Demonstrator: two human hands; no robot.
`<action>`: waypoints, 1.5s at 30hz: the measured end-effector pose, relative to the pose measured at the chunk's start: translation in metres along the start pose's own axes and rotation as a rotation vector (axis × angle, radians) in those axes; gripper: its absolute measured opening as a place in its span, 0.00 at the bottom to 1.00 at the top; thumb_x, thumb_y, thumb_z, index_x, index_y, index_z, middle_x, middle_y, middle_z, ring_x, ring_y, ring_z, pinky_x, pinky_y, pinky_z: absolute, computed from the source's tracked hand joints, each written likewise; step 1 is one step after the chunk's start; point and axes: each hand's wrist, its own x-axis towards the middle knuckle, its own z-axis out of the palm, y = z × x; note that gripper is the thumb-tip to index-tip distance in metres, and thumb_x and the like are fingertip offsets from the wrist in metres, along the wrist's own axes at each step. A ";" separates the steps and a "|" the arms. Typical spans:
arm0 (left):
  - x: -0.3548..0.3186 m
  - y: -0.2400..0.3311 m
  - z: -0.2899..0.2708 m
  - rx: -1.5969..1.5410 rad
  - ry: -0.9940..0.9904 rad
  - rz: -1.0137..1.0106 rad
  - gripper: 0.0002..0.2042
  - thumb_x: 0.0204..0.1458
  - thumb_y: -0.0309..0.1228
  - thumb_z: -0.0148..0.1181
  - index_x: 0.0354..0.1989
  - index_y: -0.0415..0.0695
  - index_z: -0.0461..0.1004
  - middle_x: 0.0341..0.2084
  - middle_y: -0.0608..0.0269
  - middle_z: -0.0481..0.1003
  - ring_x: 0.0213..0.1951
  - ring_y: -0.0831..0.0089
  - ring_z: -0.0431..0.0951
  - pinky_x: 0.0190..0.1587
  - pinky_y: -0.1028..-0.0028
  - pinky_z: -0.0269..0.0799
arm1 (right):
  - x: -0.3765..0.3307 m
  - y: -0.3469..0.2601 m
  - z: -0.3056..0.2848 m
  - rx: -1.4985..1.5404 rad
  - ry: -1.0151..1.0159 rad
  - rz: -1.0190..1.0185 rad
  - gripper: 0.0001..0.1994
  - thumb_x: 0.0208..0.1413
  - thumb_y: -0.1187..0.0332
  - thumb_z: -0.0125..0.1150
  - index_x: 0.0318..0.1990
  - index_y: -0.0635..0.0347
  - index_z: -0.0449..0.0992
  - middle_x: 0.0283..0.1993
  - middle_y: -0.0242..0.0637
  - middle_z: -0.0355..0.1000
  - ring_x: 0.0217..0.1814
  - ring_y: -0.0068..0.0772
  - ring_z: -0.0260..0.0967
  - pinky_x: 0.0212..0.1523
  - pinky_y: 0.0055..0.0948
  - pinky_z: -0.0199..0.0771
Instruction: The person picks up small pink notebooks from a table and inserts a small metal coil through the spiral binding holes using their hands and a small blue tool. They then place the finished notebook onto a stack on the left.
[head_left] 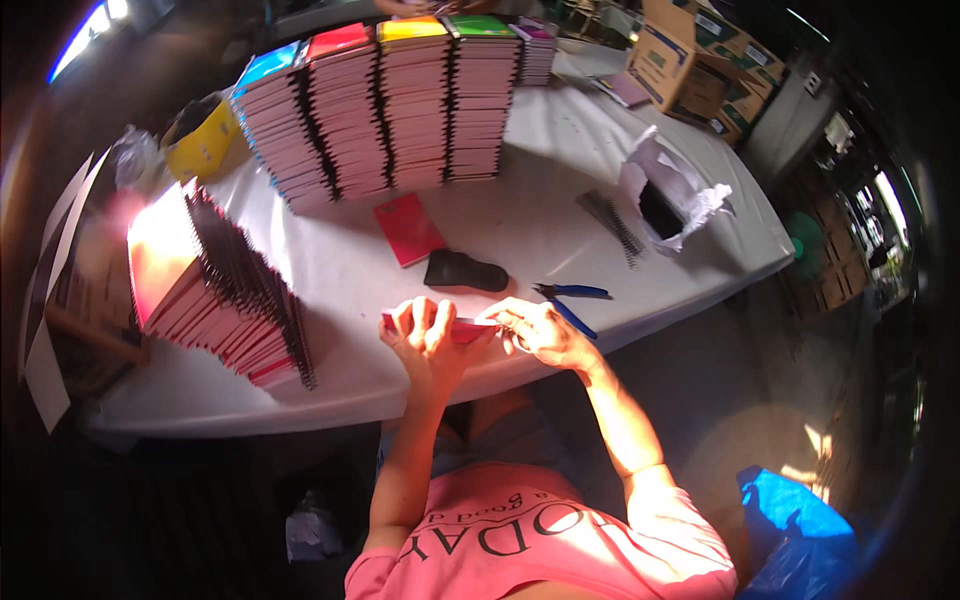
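Over the table's near edge, my left hand (pixel 430 335) is closed round a small red notebook (pixel 472 331), which is seen nearly edge-on. My right hand (pixel 547 335) has its fingers pinched at the notebook's right end; whatever lies between those fingertips is too small to make out. Just beyond my hands rests a black oblong object (pixel 465 271). Pliers (pixel 575 303) with blue handles lie on the tabletop close to my right hand. Farther back, a red notebook or cover (pixel 409 229) lies flat.
Tall stacks of spiral notebooks (pixel 415 115) stand at the back, another leaning stack (pixel 215 290) at the left. Loose dark binding coils (pixel 612 225) lie beside a white bag (pixel 668 195). Cardboard boxes (pixel 690 65) are at the back right, a yellow box (pixel 203 143) at the back left.
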 end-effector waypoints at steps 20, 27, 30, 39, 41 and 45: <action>0.002 -0.015 -0.017 -0.213 0.023 -0.010 0.25 0.32 0.55 0.68 0.30 0.45 0.74 0.39 0.59 0.66 0.46 0.60 0.64 0.49 0.60 0.56 | 0.085 0.021 -0.023 -0.863 -0.142 -0.090 0.23 0.43 0.60 0.61 0.49 0.52 0.65 0.50 0.41 0.65 0.55 0.44 0.62 0.57 0.40 0.60; 0.002 -0.024 -0.026 -0.293 -0.051 0.015 0.24 0.31 0.49 0.70 0.30 0.44 0.70 0.40 0.58 0.64 0.46 0.57 0.63 0.50 0.59 0.56 | 0.060 0.013 -0.025 0.750 -0.252 -0.308 0.16 0.38 0.84 0.59 0.38 0.62 0.70 0.45 0.44 0.71 0.50 0.34 0.69 0.53 0.30 0.67; 0.004 -0.020 -0.024 -0.329 -0.048 0.017 0.24 0.31 0.48 0.71 0.29 0.43 0.70 0.41 0.58 0.64 0.47 0.57 0.63 0.51 0.58 0.56 | 0.045 0.030 -0.027 0.624 -0.407 -0.057 0.11 0.42 0.85 0.58 0.35 0.65 0.73 0.46 0.48 0.73 0.49 0.41 0.70 0.53 0.34 0.68; 0.010 -0.025 -0.023 -0.361 -0.079 0.039 0.26 0.28 0.52 0.71 0.28 0.45 0.70 0.43 0.58 0.63 0.47 0.56 0.63 0.50 0.58 0.57 | 0.044 0.016 -0.036 0.335 -0.216 -0.047 0.19 0.29 0.89 0.48 0.35 0.73 0.76 0.49 0.54 0.72 0.57 0.43 0.66 0.56 0.33 0.65; 0.006 -0.027 -0.018 -0.376 -0.109 0.025 0.26 0.26 0.50 0.73 0.27 0.45 0.70 0.44 0.56 0.63 0.47 0.57 0.63 0.48 0.58 0.60 | 0.041 -0.001 -0.031 0.515 -0.401 -0.244 0.18 0.31 0.88 0.49 0.36 0.71 0.76 0.49 0.52 0.72 0.55 0.41 0.67 0.56 0.33 0.65; 0.013 -0.035 -0.017 -0.494 -0.069 -0.113 0.28 0.21 0.49 0.76 0.27 0.44 0.70 0.48 0.55 0.58 0.44 0.58 0.64 0.44 0.60 0.67 | 0.056 0.013 -0.032 0.131 -0.129 0.060 0.17 0.32 0.88 0.52 0.35 0.71 0.76 0.48 0.48 0.73 0.53 0.36 0.68 0.56 0.31 0.65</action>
